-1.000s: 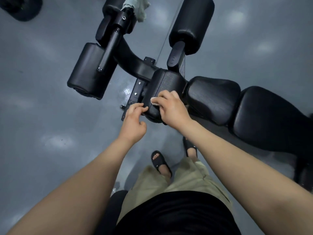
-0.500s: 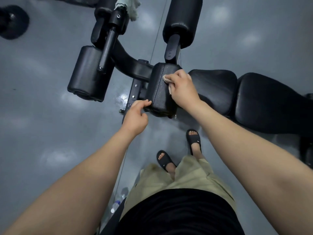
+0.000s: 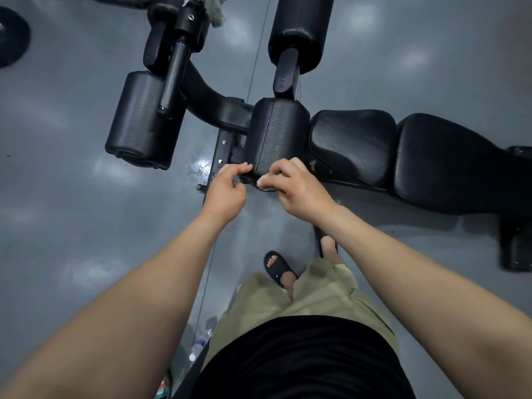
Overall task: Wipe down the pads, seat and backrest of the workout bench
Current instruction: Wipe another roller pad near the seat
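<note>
At the near edge of the front pad (image 3: 276, 131): right hand (image 3: 299, 185) presses a clutched wipe (image 3: 263, 184), left hand (image 3: 227, 185) pinches the corner; seat (image 3: 351, 142) and backrest (image 3: 449, 162) beside it probably remain unwiped.

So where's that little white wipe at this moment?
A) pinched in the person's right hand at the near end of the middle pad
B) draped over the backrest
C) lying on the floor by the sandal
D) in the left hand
A: the white wipe peeks out from under the curled fingers of the right hand, against the near end of the pad; the left hand pinches the pad's corner and holds no wipe.
</note>
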Tool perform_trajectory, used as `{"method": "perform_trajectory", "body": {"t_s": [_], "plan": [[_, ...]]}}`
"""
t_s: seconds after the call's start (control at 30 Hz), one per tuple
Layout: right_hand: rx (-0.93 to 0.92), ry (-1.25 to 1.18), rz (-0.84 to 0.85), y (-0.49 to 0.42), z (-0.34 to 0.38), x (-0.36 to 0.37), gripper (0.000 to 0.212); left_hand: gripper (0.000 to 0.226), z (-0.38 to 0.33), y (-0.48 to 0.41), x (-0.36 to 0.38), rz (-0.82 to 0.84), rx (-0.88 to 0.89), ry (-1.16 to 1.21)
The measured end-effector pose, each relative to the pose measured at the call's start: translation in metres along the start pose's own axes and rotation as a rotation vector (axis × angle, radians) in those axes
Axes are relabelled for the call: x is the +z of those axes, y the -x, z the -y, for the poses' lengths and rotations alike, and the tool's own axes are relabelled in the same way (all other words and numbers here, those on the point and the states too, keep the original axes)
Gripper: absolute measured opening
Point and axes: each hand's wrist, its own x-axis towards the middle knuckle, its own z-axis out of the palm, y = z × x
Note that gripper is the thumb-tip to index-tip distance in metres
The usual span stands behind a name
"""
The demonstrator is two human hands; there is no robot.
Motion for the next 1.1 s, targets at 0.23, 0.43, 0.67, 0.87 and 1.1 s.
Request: {"method": "perform_trajectory", "body": {"t_s": [0.23, 0.43, 0.67, 0.87, 1.1], "plan": [[0.131, -0.035, -0.133, -0.007, -0.01, 0.0, 0.041, 0.045, -0.006, 0.001, 0.004, -0.068, 0.005, 0.003], [-0.01, 0.057, -0.064, 0.006, -0.009, 0.007, 0.031, 0.044, -0.004, 0.002, 0.007, -0.091, 0.039, -0.024], [-0.117, 0.183, -0.008, 0.013, -0.023, 0.003, 0.022, 0.042, -0.002, 0.005, 0.012, -0.116, 0.05, -0.038], [0.117, 0.012, 0.057, 0.031, -0.039, -0.007, 0.018, 0.039, -0.009, 0.007, 0.016, -0.147, 0.015, -0.007], [0.559, -0.461, -0.22, -0.041, -0.012, -0.052, 0.016, 0.038, -0.014, 0.008, 0.016, -0.15, -0.021, -0.011]]}}
